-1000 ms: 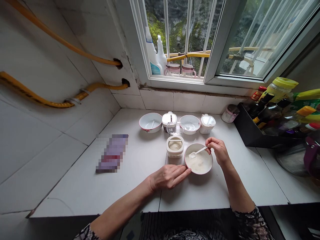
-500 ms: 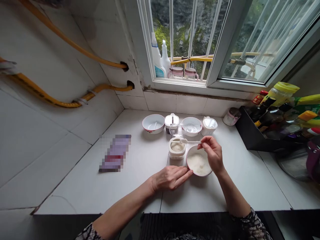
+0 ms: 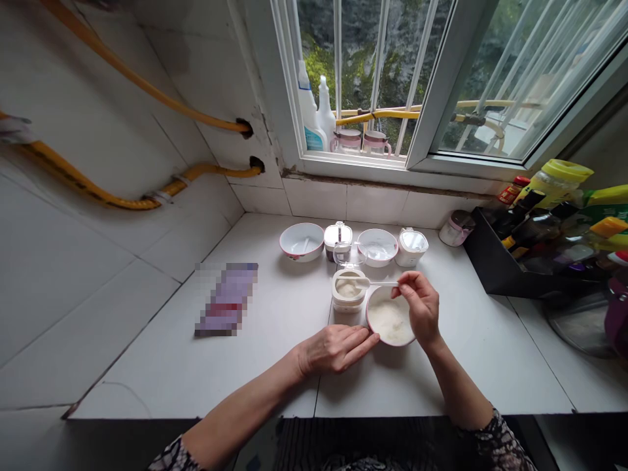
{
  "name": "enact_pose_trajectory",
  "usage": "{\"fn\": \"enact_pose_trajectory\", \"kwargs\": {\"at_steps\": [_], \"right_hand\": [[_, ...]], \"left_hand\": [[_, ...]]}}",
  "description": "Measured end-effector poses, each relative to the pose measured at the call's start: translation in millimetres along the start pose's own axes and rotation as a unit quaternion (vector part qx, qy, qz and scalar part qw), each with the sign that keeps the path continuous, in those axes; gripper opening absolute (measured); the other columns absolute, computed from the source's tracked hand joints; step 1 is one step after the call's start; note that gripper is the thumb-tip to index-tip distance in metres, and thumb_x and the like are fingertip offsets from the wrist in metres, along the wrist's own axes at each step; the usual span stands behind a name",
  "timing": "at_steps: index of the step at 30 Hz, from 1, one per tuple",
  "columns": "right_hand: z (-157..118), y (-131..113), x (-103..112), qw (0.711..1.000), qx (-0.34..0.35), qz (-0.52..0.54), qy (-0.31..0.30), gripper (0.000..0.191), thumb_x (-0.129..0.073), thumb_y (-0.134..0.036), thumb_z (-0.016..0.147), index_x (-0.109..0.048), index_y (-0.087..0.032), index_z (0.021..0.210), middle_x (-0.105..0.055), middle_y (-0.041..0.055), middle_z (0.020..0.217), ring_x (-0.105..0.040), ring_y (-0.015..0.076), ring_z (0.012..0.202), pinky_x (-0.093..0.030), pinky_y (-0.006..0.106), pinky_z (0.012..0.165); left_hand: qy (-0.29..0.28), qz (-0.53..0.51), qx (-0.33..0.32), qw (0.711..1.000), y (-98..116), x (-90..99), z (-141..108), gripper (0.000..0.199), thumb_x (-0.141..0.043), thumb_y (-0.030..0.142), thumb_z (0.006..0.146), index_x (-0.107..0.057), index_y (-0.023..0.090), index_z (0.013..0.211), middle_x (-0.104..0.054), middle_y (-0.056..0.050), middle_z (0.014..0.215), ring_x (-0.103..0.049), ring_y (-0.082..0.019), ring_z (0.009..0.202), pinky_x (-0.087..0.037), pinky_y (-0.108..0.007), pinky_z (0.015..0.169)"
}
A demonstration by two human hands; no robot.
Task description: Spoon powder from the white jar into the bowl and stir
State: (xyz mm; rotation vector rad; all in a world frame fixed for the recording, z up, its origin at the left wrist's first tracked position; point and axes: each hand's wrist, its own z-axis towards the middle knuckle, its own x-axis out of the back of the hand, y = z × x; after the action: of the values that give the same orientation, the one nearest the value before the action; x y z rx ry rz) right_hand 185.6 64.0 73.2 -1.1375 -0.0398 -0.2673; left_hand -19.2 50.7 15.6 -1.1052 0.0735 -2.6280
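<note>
In the head view, my right hand (image 3: 422, 309) pinches the handle of a small white spoon (image 3: 383, 284), held level. Its bowl end is over the mouth of an open white seasoning jar (image 3: 347, 307) that contains a pale granular substance; the clear lid (image 3: 350, 253) is tipped back. Right of the jar, a white bowl with a pink rim (image 3: 367, 320) contains white powder or grains. My left hand (image 3: 338, 348) lies with fingers stretched out, the fingertips touching this bowl's left side. Part of the bowl's right side is hidden by my right hand.
Behind stand two white bowls (image 3: 301, 243) and two lidded seasoning jars (image 3: 413, 247). A pixelated purple object (image 3: 226, 301) lies on the left. A black box of bottles (image 3: 483, 261) and a small jar (image 3: 456, 228) are at the right, below the window.
The spoon's head has shifted slightly to the right and lower over the jar, along with my right hand. My left hand stays at the bowl.
</note>
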Motion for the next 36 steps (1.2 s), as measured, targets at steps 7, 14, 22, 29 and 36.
{"fn": "enact_pose_trajectory", "kwargs": {"at_steps": [7, 14, 22, 29, 36], "right_hand": [[14.5, 10.7, 21.8, 0.987, -0.15, 0.046, -0.019, 0.004, -0.051, -0.022, 0.069, -0.054, -0.021, 0.067, -0.045, -0.0066, 0.045, -0.042, 0.0123, 0.046, -0.035, 0.027, 0.053], [10.4, 13.6, 18.3, 0.982, -0.026, -0.16, -0.1, 0.013, -0.045, -0.017, 0.067, -0.053, -0.023, 0.059, -0.053, -0.0033, 0.048, -0.051, 0.0178, 0.062, -0.043, 0.033, 0.075], [14.0, 12.5, 20.6, 0.976, -0.191, 0.027, -0.096, 0.007, -0.049, -0.022, 0.064, -0.056, -0.021, 0.062, -0.05, -0.0051, 0.042, -0.043, 0.0128, 0.045, -0.036, 0.027, 0.051], [21.5, 8.6, 27.4, 0.964, -0.243, 0.086, -0.063, 0.005, -0.053, -0.024, 0.058, -0.058, -0.02, 0.058, -0.051, -0.0045, 0.038, -0.042, 0.0119, 0.044, -0.035, 0.028, 0.054], [25.2, 13.0, 32.5, 0.963, -0.243, 0.117, -0.029, 0.004, -0.055, -0.023, 0.06, -0.058, -0.02, 0.06, -0.05, -0.0043, 0.038, -0.044, 0.0134, 0.046, -0.037, 0.03, 0.058]], "left_hand": [[0.004, -0.008, -0.006, 1.0, -0.3, 0.8, 0.1, 0.032, -0.043, 0.003, 0.094, -0.054, -0.002, 0.124, -0.072, -0.015, 0.094, -0.072, -0.019, 0.083, -0.064, -0.028, 0.069], [-0.004, -0.004, -0.003, 1.0, 0.3, -0.8, -2.2, 0.038, -0.046, 0.003, 0.093, -0.049, -0.001, 0.131, -0.072, -0.014, 0.095, -0.072, -0.019, 0.085, -0.064, -0.028, 0.072], [0.007, -0.005, -0.007, 1.0, -0.6, 1.3, 1.3, 0.032, -0.044, 0.003, 0.094, -0.054, -0.001, 0.124, -0.072, -0.014, 0.094, -0.072, -0.019, 0.084, -0.063, -0.028, 0.071], [0.013, 0.0, -0.007, 1.0, -0.5, 0.8, 1.5, 0.03, -0.043, 0.003, 0.094, -0.055, 0.0, 0.122, -0.072, -0.013, 0.093, -0.072, -0.018, 0.083, -0.063, -0.027, 0.069], [0.02, 0.001, -0.007, 1.0, -0.6, 1.5, 3.5, 0.027, -0.045, 0.003, 0.094, -0.056, 0.0, 0.119, -0.072, -0.013, 0.091, -0.072, -0.017, 0.081, -0.063, -0.026, 0.069]]}}
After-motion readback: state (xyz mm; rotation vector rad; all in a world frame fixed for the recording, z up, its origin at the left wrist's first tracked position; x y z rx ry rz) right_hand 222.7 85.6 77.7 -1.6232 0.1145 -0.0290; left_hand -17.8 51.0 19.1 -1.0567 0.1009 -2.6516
